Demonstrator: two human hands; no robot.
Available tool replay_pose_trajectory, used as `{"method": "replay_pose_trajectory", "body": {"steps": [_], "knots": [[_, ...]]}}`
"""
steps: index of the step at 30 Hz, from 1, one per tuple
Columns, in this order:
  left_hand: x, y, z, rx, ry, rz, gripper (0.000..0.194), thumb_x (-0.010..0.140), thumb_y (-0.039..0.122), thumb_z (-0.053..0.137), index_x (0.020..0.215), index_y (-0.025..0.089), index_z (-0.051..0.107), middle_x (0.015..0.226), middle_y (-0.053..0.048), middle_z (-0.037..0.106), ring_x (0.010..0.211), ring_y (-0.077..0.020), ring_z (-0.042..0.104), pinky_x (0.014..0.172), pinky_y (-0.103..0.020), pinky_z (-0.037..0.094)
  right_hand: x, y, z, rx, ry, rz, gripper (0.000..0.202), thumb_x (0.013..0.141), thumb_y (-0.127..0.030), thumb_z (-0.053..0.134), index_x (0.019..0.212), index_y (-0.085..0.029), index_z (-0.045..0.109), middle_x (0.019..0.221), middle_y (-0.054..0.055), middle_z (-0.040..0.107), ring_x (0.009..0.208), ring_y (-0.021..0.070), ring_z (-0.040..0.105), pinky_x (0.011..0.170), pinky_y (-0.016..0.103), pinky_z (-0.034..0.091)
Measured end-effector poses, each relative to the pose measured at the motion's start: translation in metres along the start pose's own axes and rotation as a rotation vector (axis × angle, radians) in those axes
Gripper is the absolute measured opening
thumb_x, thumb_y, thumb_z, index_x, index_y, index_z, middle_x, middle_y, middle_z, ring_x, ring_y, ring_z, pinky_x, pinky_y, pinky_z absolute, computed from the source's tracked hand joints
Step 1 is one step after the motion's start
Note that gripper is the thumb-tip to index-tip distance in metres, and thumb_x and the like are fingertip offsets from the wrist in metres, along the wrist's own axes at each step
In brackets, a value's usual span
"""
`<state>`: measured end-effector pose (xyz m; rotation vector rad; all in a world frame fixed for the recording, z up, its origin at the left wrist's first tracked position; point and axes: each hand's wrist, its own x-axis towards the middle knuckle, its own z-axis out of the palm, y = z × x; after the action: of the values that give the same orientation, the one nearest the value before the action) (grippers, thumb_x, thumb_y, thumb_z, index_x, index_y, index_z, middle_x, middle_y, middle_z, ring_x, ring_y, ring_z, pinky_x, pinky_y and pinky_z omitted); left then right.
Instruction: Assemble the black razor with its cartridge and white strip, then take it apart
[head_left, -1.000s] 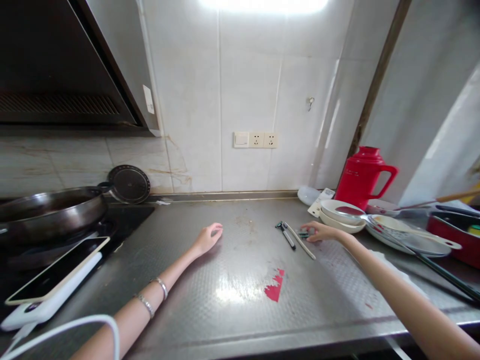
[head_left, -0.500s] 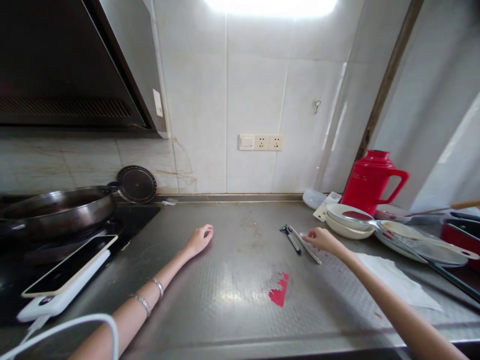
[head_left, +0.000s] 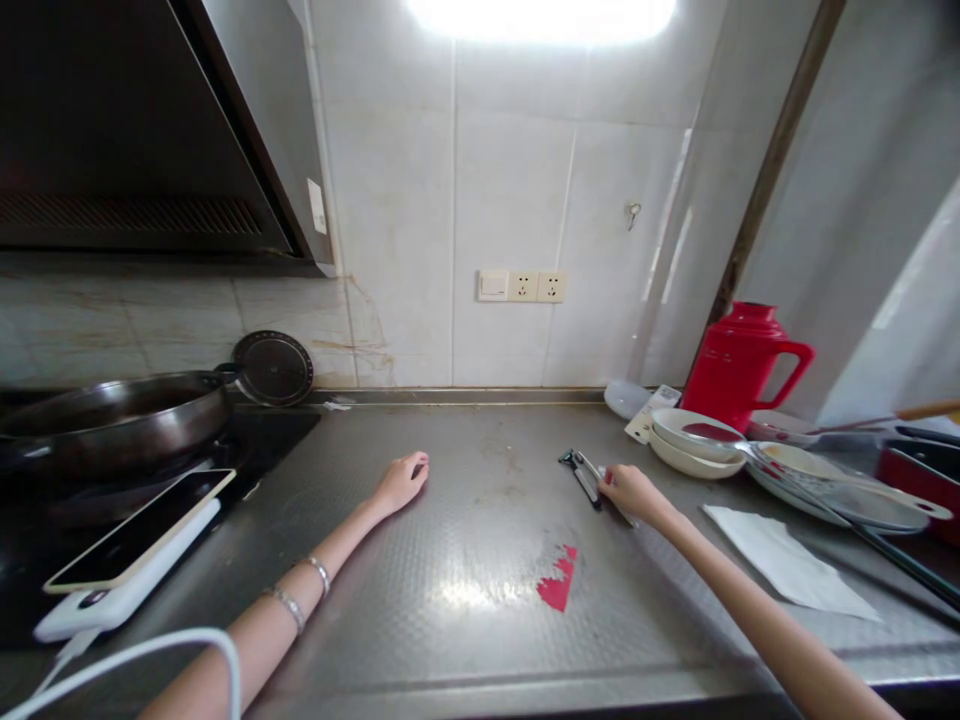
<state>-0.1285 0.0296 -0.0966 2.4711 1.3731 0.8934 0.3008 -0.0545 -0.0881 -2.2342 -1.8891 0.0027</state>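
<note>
My right hand (head_left: 630, 492) is over the metal counter (head_left: 465, 520), its fingertips pinched on a slim silver tool (head_left: 590, 466). The fingers cover the middle of that tool, and I cannot tell its exact kind. Just left of it lies a razor (head_left: 586, 484) with a dark handle and a greenish head, untouched. My left hand (head_left: 401, 484) rests on the counter further left in a loose fist, with nothing visible in it. Between the hands and nearer to me lies a torn red scrap (head_left: 556, 582) with a ragged edge.
On the left, a steel pan (head_left: 120, 425) stands on the black hob, with a phone (head_left: 146, 528) on a white power bank in front. Stacked bowls (head_left: 697, 460), a red thermos jug (head_left: 735, 365) and plates crowd the right, beside a white paper sheet (head_left: 787, 565).
My right hand has shifted slightly left and down, and its fingers now cover the middle of the slim silver tool. My left hand is almost unmoved.
</note>
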Motion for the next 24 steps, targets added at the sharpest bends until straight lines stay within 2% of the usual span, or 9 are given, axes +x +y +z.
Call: {"method": "replay_pose_trajectory", "body": {"steps": [5, 9, 12, 15, 20, 22, 24], "knots": [[0.000, -0.001, 0.000, 0.028, 0.000, 0.004, 0.027, 0.083, 0.027, 0.039, 0.098, 0.017, 0.059, 0.101, -0.008, 0.067, 0.095, -0.0183, 0.061, 0.085, -0.028, 0.044, -0.003, -0.004, -0.003, -0.009, -0.003, 0.001, 0.021, 0.076, -0.029, 0.048, 0.070, -0.015, 0.063, 0.072, 0.012, 0.066, 0.066, 0.0183, 0.061, 0.055, 0.022, 0.033], [-0.001, -0.002, 0.002, 0.072, 0.026, 0.025, 0.028, 0.083, 0.026, 0.039, 0.100, 0.016, 0.059, 0.103, -0.009, 0.065, 0.096, -0.0190, 0.060, 0.086, -0.030, 0.044, -0.007, -0.011, -0.013, -0.056, 0.030, 0.017, 0.026, 0.079, -0.033, 0.045, 0.074, -0.015, 0.062, 0.077, 0.013, 0.066, 0.069, 0.0203, 0.062, 0.053, 0.023, 0.032], [-0.001, -0.002, 0.003, 0.125, 0.055, 0.011, 0.028, 0.083, 0.023, 0.039, 0.101, 0.015, 0.059, 0.106, -0.010, 0.063, 0.099, -0.0197, 0.058, 0.089, -0.032, 0.042, -0.007, -0.026, -0.022, -0.106, 0.113, 0.031, 0.032, 0.083, -0.038, 0.039, 0.079, -0.017, 0.062, 0.079, 0.012, 0.066, 0.071, 0.0211, 0.062, 0.052, 0.024, 0.030], [-0.003, 0.001, 0.002, 0.183, 0.098, -0.045, 0.028, 0.082, 0.020, 0.039, 0.103, 0.015, 0.057, 0.109, -0.010, 0.062, 0.102, -0.0203, 0.055, 0.091, -0.033, 0.040, -0.003, -0.051, -0.025, -0.124, 0.148, -0.011, 0.035, 0.086, -0.038, 0.034, 0.079, -0.018, 0.062, 0.078, 0.011, 0.067, 0.072, 0.0211, 0.062, 0.053, 0.024, 0.031], [-0.007, 0.001, -0.002, 0.284, 0.197, -0.206, 0.035, 0.082, 0.016, 0.037, 0.114, 0.011, 0.051, 0.113, -0.013, 0.058, 0.106, -0.0200, 0.052, 0.093, -0.032, 0.038, 0.006, -0.099, -0.008, -0.141, 0.101, -0.131, 0.034, 0.086, -0.031, 0.034, 0.078, -0.017, 0.064, 0.079, 0.013, 0.067, 0.072, 0.0213, 0.063, 0.055, 0.025, 0.035], [-0.008, -0.001, -0.002, 0.325, 0.189, -0.255, 0.037, 0.081, 0.016, 0.036, 0.115, 0.010, 0.050, 0.118, -0.014, 0.056, 0.111, -0.0200, 0.049, 0.095, -0.031, 0.036, 0.008, -0.113, 0.003, -0.146, 0.086, -0.171, 0.035, 0.086, -0.030, 0.034, 0.077, -0.016, 0.064, 0.079, 0.013, 0.067, 0.070, 0.0210, 0.063, 0.057, 0.025, 0.036], [-0.010, -0.003, -0.002, 0.383, 0.153, -0.297, 0.040, 0.080, 0.017, 0.037, 0.117, 0.008, 0.049, 0.129, -0.017, 0.047, 0.121, -0.0221, 0.041, 0.099, -0.033, 0.031, 0.009, -0.121, 0.013, -0.140, 0.124, -0.227, 0.033, 0.086, -0.028, 0.034, 0.078, -0.015, 0.063, 0.080, 0.013, 0.066, 0.073, 0.0209, 0.062, 0.060, 0.026, 0.038]]}}
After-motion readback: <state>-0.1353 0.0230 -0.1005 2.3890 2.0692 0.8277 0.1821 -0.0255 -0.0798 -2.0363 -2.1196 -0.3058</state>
